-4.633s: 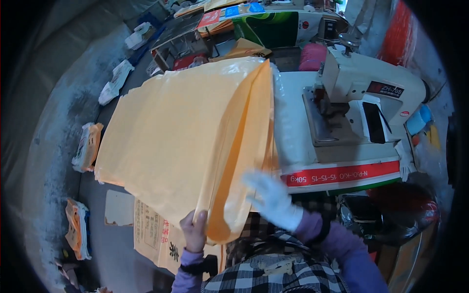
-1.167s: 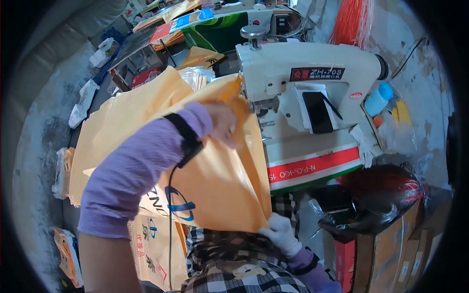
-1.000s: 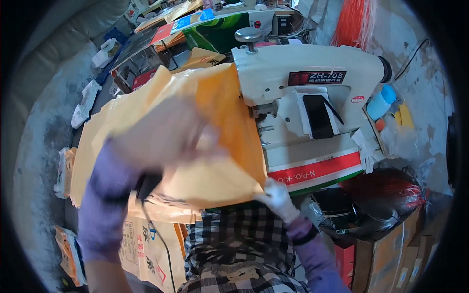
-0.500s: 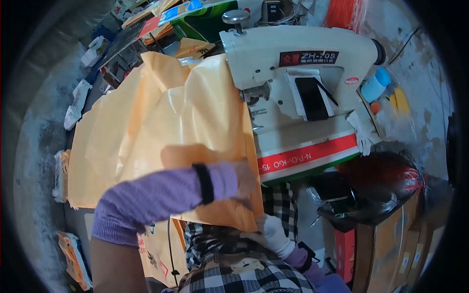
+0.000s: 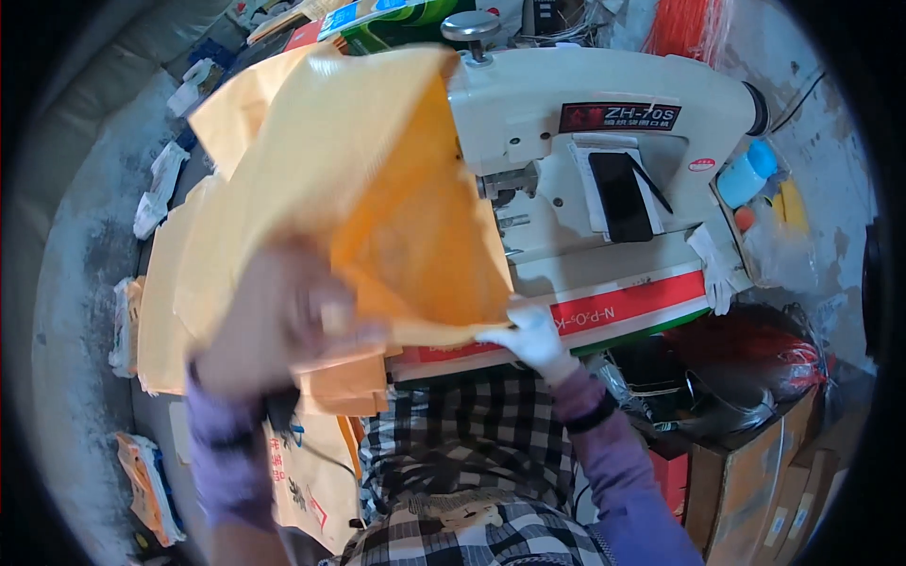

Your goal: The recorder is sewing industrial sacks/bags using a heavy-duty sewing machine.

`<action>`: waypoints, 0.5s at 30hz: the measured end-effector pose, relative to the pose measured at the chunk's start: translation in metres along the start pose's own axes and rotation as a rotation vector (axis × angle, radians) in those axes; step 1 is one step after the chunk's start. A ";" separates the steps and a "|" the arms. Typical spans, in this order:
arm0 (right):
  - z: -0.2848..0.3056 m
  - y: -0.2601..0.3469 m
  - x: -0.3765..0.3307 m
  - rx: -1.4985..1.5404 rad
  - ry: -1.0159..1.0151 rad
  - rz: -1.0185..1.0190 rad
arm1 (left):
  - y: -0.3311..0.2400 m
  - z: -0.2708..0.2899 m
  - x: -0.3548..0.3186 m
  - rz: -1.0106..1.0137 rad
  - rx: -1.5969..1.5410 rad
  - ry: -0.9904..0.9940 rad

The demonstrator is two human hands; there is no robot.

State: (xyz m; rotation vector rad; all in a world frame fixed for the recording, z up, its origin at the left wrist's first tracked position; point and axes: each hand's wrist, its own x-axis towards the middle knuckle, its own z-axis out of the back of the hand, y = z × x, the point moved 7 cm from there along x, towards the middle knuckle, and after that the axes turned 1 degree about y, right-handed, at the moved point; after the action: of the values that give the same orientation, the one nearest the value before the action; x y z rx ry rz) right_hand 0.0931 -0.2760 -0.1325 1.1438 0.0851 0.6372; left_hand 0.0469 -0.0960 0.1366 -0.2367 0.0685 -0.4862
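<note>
A pale yellow woven sack (image 5: pixel 349 132) spreads over the table left of a white industrial sewing machine (image 5: pixel 514 94). Its near part is lifted, baring a deeper orange inner face (image 5: pixel 429 250). My right hand (image 5: pixel 538 344), in a white glove, pinches the sack's near right corner below the needle area. Bare and smeared by motion, my left hand (image 5: pixel 293 311) is at the left side of the raised fold; whether its fingers grip the edge is unclear. More flat yellow sacks (image 5: pixel 160 311) lie underneath and to the left.
A dark phone (image 5: pixel 621 198) and a pen rest on papers on the machine bed. Near its right end lies a white glove (image 5: pixel 713 269), with a blue-capped bottle (image 5: pixel 747 174) beyond. Cardboard boxes (image 5: pixel 736 472) stand at lower right. A printed sack (image 5: pixel 316 481) hangs by my lap.
My left hand has swung left, away from the sack's right edge, and the sack's near part has been lifted and folded open. My right hand has risen from my lap to its corner.
</note>
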 end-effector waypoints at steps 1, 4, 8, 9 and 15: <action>0.004 0.009 0.014 -0.010 -0.051 0.105 | -0.023 -0.014 -0.020 -0.047 -0.172 -0.190; 0.003 0.019 0.012 0.011 -0.096 0.317 | -0.060 -0.102 -0.039 0.052 0.033 0.000; -0.031 0.042 -0.046 -0.096 0.041 0.290 | -0.074 -0.151 -0.021 -0.173 0.144 0.170; -0.031 0.055 -0.062 0.022 -0.023 0.182 | -0.076 -0.159 -0.013 -0.246 0.232 0.296; -0.016 0.102 -0.127 0.065 0.009 -0.066 | -0.064 -0.189 0.063 -0.471 0.438 0.706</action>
State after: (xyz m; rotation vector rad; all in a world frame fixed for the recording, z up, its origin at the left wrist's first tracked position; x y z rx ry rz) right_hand -0.0608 -0.3012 -0.0832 1.1963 0.1515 0.5847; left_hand 0.0508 -0.2204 -0.0314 0.3696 0.5980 -1.0205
